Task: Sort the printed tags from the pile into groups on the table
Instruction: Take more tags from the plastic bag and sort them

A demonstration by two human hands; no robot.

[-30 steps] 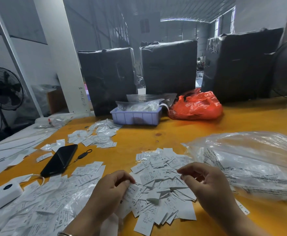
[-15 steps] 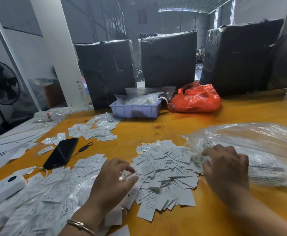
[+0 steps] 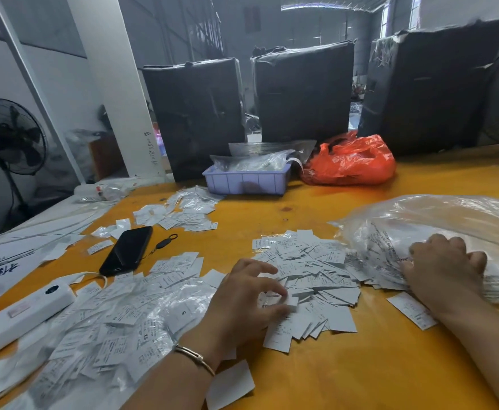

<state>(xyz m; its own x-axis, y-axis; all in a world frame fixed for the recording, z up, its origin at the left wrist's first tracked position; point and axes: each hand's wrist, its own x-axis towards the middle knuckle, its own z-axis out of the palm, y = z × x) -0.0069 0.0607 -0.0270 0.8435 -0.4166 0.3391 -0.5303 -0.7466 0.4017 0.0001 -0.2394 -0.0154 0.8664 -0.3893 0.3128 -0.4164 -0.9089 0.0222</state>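
The pile [image 3: 310, 276] of small white printed tags lies loose and overlapping on the counter [image 3: 360, 374], just past the left fingers [image 3: 274, 291]. One group [image 3: 118, 315] spreads flat left of them, partly under clear film. Another group [image 3: 180, 214] lies well beyond.

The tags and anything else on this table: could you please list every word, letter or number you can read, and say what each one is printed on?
"S": on a tag in the left group, beside the left hand.
"XS", seen turned sideways: on a bagged tag further left.
Small print on the central pile: too small to read.
Print on the clear bag under the right hand: blurred.
Dark characters on the white sheet: unreadable.
Handwriting on the pillar: unreadable.
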